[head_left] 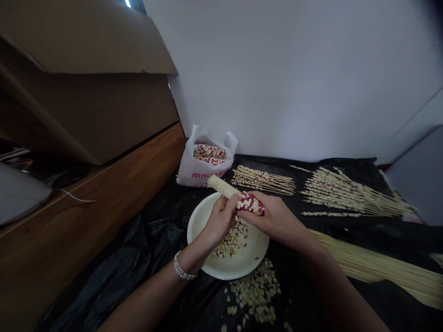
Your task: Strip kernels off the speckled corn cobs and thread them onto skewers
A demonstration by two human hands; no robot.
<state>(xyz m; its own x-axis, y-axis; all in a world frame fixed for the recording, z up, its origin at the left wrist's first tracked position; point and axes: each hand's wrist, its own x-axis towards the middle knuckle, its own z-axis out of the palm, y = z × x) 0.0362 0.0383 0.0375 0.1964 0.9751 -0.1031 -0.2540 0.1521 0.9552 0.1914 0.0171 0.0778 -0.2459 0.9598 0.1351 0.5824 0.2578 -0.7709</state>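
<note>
Both my hands hold one corn cob (238, 195) over a white bowl (214, 267). The cob's far end is stripped bare; its near end still carries red and white kernels. My right hand (277, 220) is wrapped round the kernelled end. My left hand (219, 221), with a bead bracelet at the wrist, grips the cob at the edge of the kernels, thumb pressed on them. Loose kernels (233, 240) lie in the bowl, and more kernels (256, 293) are scattered on the black plastic sheet (138, 258) in front of it.
A white plastic bag (204, 159) with more cobs sits behind the bowl. Skewers threaded with kernels (263, 180) and a larger pile of them (346, 193) lie at the back right. Bare bamboo skewers (380, 267) lie right. A wooden ledge (86, 207) and cardboard boxes (86, 92) stand left.
</note>
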